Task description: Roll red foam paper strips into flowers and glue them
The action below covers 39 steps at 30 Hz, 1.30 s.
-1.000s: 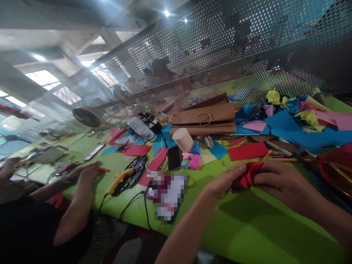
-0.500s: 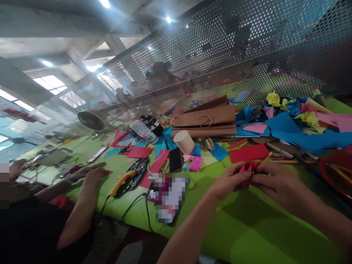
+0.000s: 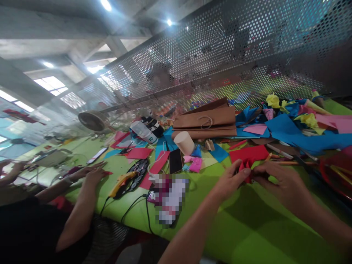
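Note:
A folded piece of red paper [image 3: 246, 169] is held above the green table, in front of a flat red sheet [image 3: 251, 153]. My left hand [image 3: 233, 179] pinches it from the left, thumb across its front. From the right, my right hand [image 3: 277, 179] has its fingertips pressed together at the paper's edge. The fingers cover part of the folds, so their exact shape is hidden. Just beyond my right hand lie pencils [image 3: 283, 162] and a thin white stick [image 3: 278, 149].
A brown paper bag [image 3: 205, 119], a white cylinder [image 3: 184, 143], a black phone [image 3: 176, 160] and a yellow glue gun [image 3: 123, 183] lie on the green table [image 3: 214, 220]. Blue sheets [image 3: 286, 128] spread behind. A co-worker's hands [image 3: 95, 174] rest at left. Perforated metal stands behind.
My right hand has shifted slightly to the right, its fingers now only at the edge of the red paper. More of the paper's folds stand upright between my hands.

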{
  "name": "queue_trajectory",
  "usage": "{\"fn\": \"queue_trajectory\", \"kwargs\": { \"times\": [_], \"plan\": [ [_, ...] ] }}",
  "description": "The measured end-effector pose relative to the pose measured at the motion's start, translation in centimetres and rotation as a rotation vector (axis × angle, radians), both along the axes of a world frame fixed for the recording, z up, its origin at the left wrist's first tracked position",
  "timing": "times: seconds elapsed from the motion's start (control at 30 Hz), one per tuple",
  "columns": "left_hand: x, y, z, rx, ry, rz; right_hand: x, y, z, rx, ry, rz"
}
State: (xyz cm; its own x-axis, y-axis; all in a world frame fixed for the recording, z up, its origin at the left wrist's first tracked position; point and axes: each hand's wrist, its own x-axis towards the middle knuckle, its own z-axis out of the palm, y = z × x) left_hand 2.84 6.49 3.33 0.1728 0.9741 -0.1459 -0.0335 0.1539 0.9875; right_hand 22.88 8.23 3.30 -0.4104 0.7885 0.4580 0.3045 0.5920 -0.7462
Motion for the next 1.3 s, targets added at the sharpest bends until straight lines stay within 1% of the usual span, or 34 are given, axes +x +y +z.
{"fn": "queue_trajectory", "kwargs": {
  "times": [0.1,0.23,0.37,0.47,0.57,0.77,0.83,0.97,1.0,1.07,1.17,1.23,1.3],
  "plan": [
    [-0.1,-0.1,-0.2,-0.014,0.010,-0.023,0.0,0.0,-0.3,0.041,-0.034,-0.006],
    [-0.1,0.1,-0.4,0.013,-0.001,-0.019,0.1,-0.2,-0.2,0.054,-0.005,-0.049],
    [0.1,0.1,-0.2,0.060,0.029,0.003,0.0,-0.2,-0.3,0.094,-0.031,-0.013],
    [0.3,0.0,0.2,0.109,0.076,-0.002,-0.3,-0.2,-0.6,0.049,-0.074,-0.019],
    [0.3,-0.1,0.4,0.158,0.089,-0.018,-0.4,-0.1,-0.7,0.007,-0.078,0.021],
    [-0.3,0.0,0.2,0.079,-0.007,-0.155,-0.2,0.1,0.1,0.013,-0.048,0.053],
    [-0.4,0.0,0.2,0.044,-0.025,-0.159,-0.1,0.3,0.5,0.022,-0.040,0.072],
    [-0.5,0.1,0.1,-0.043,-0.028,-0.111,0.3,0.3,1.1,0.052,-0.022,0.125],
    [-0.5,0.1,0.1,-0.060,-0.028,-0.106,0.3,0.2,1.2,0.055,-0.030,0.122],
    [-0.4,0.1,0.1,-0.071,-0.021,-0.106,0.4,0.0,1.2,0.024,-0.035,0.054],
    [-0.4,0.0,0.3,0.013,0.035,-0.092,0.0,-0.3,1.1,-0.080,-0.025,-0.078],
    [-0.4,-0.1,0.5,0.094,0.112,-0.099,-0.3,-0.5,1.0,-0.096,-0.029,-0.078],
    [-0.6,0.0,0.5,0.131,0.165,-0.128,-0.4,-0.4,1.2,-0.089,-0.021,-0.054]
  ]
}}
